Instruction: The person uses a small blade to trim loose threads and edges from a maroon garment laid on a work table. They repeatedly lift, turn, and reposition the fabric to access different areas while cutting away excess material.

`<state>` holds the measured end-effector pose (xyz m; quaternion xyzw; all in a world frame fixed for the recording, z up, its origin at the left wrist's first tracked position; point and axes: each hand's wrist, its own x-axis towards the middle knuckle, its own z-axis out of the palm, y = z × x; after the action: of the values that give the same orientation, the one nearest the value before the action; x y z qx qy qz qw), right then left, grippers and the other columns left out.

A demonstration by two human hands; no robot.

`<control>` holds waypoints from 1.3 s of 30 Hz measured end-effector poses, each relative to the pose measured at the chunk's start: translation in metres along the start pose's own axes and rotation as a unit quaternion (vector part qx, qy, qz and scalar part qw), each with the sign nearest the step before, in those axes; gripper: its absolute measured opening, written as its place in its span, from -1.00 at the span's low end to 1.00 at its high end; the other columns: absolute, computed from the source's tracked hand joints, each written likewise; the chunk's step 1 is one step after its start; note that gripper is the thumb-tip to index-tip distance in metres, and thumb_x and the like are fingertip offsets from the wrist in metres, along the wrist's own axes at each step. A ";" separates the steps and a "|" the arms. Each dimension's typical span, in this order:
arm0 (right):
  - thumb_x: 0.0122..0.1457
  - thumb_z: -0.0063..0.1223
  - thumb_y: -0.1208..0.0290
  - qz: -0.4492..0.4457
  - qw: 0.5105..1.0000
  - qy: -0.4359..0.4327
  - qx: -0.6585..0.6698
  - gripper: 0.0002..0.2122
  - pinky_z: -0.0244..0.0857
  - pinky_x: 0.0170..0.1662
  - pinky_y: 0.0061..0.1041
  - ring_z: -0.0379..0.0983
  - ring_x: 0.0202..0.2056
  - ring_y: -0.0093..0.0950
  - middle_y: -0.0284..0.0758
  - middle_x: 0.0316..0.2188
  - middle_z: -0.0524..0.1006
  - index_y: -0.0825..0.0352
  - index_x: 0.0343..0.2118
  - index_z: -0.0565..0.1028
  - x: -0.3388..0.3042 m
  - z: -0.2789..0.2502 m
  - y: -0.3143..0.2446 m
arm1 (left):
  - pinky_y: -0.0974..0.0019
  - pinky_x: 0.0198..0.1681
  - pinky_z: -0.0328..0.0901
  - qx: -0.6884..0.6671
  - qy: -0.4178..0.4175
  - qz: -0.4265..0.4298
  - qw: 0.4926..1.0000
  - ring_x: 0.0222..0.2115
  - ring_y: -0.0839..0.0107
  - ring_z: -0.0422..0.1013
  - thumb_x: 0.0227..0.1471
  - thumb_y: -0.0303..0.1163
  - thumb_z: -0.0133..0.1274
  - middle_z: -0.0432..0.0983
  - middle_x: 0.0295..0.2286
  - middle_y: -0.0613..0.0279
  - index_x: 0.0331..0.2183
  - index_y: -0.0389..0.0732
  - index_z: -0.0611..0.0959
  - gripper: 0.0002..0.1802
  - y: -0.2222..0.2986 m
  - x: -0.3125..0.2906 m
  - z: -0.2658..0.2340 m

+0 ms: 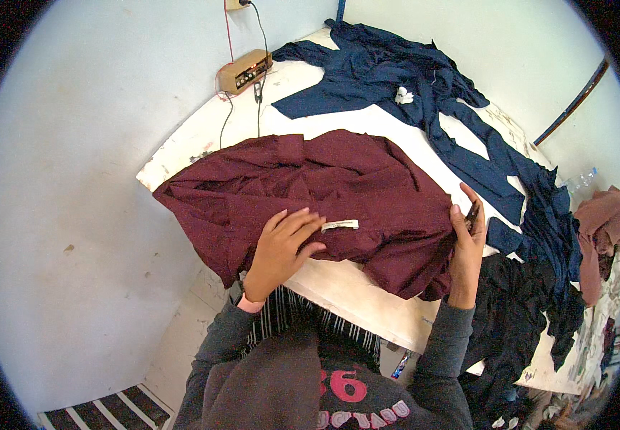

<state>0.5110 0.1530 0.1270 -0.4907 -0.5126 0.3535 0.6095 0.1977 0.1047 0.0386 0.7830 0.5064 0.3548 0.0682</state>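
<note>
A maroon garment (367, 172) lies spread and wrinkled on the pale table in front of me. Near its lower middle a white label (341, 224) shows on the cloth. My left hand (285, 247) is open on the fabric just left of this label, fingers stretched and slightly blurred. At the garment's right edge is my right hand (470, 244), its thumb close to the cloth. A small dark object (474, 213) shows between its curled fingers; its kind is too hidden to name.
Dark blue garments (374, 68) cover the table's far and right sides, with a white scrap (404, 95) on one. Black clothes (510, 308) hang at the near right. A brown box (246, 72) with cables stands by the left wall. A clear bottle (582, 179) is far right.
</note>
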 end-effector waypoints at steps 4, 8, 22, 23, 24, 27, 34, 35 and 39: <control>0.32 0.15 0.38 0.009 0.999 -0.017 -0.042 -0.72 0.24 -0.11 -0.68 0.33 -0.35 -0.67 -0.54 -0.37 0.46 0.33 0.04 0.54 0.008 -0.028 0.018 | 0.12 0.25 0.16 -0.235 -0.041 -0.073 0.968 0.14 0.18 0.42 0.24 -0.18 0.11 0.63 -0.09 0.14 -0.13 -0.21 0.70 -0.68 -0.004 0.002 0.006; 0.27 0.22 0.40 0.032 0.991 -0.059 -0.118 -0.80 0.17 -0.25 -0.76 0.29 -0.38 -0.76 -0.57 -0.40 0.48 0.35 -0.11 0.59 0.001 -0.022 0.032 | 0.32 0.08 0.34 -0.660 0.000 -0.186 0.727 -0.05 0.42 0.50 0.28 -0.16 0.13 0.63 -0.15 0.27 -0.07 -0.27 0.65 -0.62 0.033 -0.011 -0.004; 0.10 0.35 0.28 -0.090 0.948 -0.121 -0.279 -0.75 0.35 -0.39 -0.40 0.54 -0.49 -0.30 -0.23 -0.52 0.54 0.29 -0.30 0.50 -0.067 0.025 -0.036 | 0.53 -0.33 0.29 -0.488 0.087 -0.333 0.802 -0.42 0.71 0.39 0.02 -0.47 0.36 0.57 -0.45 0.44 -0.39 -0.21 0.62 -0.81 0.089 -0.003 -0.025; 0.10 0.35 0.28 -0.074 0.948 -0.143 -0.274 -0.75 0.35 -0.40 -0.40 0.54 -0.51 -0.30 -0.24 -0.54 0.54 0.29 -0.32 0.50 -0.075 0.028 -0.041 | 0.53 -0.32 0.29 -0.471 0.090 -0.324 0.815 -0.42 0.71 0.39 0.01 -0.47 0.37 0.57 -0.46 0.44 -0.39 -0.22 0.63 -0.81 0.091 -0.002 -0.026; 0.11 0.35 0.27 -0.059 0.947 -0.165 -0.269 -0.75 0.35 -0.42 -0.40 0.53 -0.53 -0.29 -0.25 -0.56 0.54 0.29 -0.33 0.50 -0.080 0.031 -0.045 | 0.52 -0.31 0.29 -0.454 0.094 -0.316 0.828 -0.42 0.71 0.39 0.01 -0.47 0.37 0.56 -0.47 0.44 -0.39 -0.23 0.63 -0.81 0.094 -0.001 -0.027; 0.13 0.34 0.26 -0.062 0.939 -0.196 -0.274 -0.76 0.36 -0.47 -0.35 0.57 -0.54 -0.27 -0.25 -0.57 0.57 0.28 -0.32 0.51 -0.090 0.042 -0.052 | 0.51 -0.26 0.33 -0.413 0.112 -0.291 0.855 -0.39 0.68 0.43 0.00 -0.49 0.37 0.61 -0.45 0.39 -0.37 -0.27 0.66 -0.82 0.099 -0.002 -0.025; 0.15 0.32 0.29 -0.114 0.931 -0.188 -0.290 -0.79 0.37 -0.50 -0.32 0.58 -0.57 -0.24 -0.25 -0.57 0.60 0.26 -0.33 0.52 -0.094 0.057 -0.048 | 0.43 -0.10 0.40 -0.358 0.119 -0.224 0.899 -0.23 0.55 0.56 0.00 -0.56 0.33 0.72 -0.24 0.12 -0.31 -0.32 0.69 -0.83 0.100 -0.006 -0.021; 0.15 0.33 0.28 -0.117 0.931 -0.188 -0.289 -0.79 0.37 -0.50 -0.32 0.58 -0.58 -0.24 -0.25 -0.57 0.60 0.26 -0.33 0.52 -0.094 0.057 -0.048 | 0.42 -0.09 0.40 -0.359 0.122 -0.220 0.899 -0.23 0.52 0.57 -0.02 -0.56 0.34 0.72 -0.24 0.11 -0.31 -0.32 0.70 -0.82 0.100 -0.006 -0.020; 0.13 0.34 0.27 -0.124 0.933 -0.186 -0.283 -0.79 0.38 -0.51 -0.32 0.58 -0.58 -0.26 -0.27 -0.57 0.61 0.24 -0.34 0.53 -0.094 0.058 -0.048 | 0.36 -0.06 0.39 -0.341 0.127 -0.204 0.909 -0.19 0.43 0.61 -0.07 -0.58 0.35 0.72 -0.24 0.08 -0.31 -0.33 0.70 -0.79 0.095 -0.009 -0.016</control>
<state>0.4304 0.0659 0.1467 -0.5013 -0.7520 0.2004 0.3782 0.2565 0.0482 0.0903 0.5394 0.5078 0.5809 0.3372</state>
